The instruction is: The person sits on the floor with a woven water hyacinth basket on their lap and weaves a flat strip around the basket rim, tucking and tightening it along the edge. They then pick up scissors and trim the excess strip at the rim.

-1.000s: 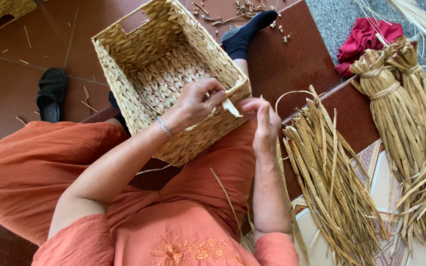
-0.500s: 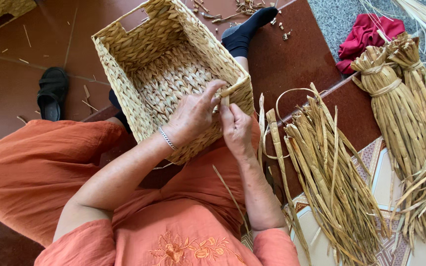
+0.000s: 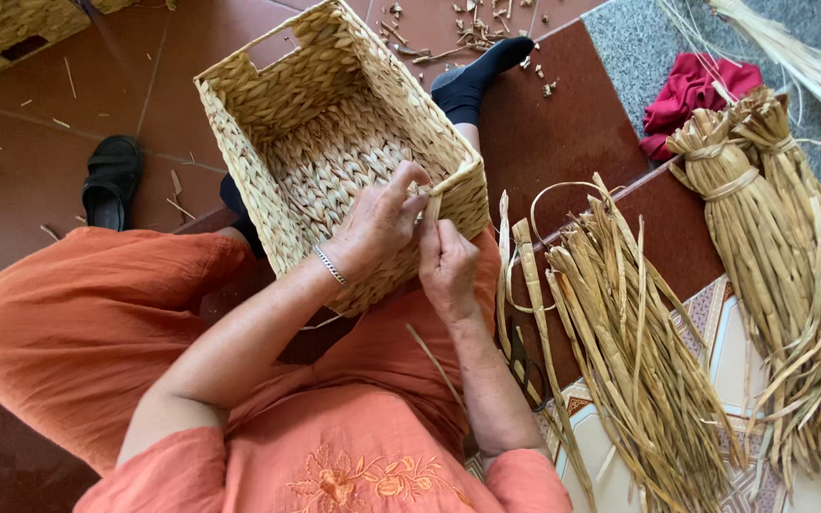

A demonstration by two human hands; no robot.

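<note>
I see the woven basket (image 3: 334, 142) resting tilted on my lap, body and base already plaited — only the rim corner looks unfinished. My left hand (image 3: 377, 223) and right hand (image 3: 447, 266) both pinch one straw strand (image 3: 432, 204) at that corner. Loose straw (image 3: 639, 351) lies just beside me — material remains.

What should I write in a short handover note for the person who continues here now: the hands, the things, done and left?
Left hand: fingers pinch a flat strand at the near rim of the woven basket.
Right hand: grip on the same strand just below the rim.
Basket rests tilted on the lap. Loose strands lie to the right, tied bundles beyond.
Done: base and walls woven.
Left: this strand end sticks up at the rim.
</note>
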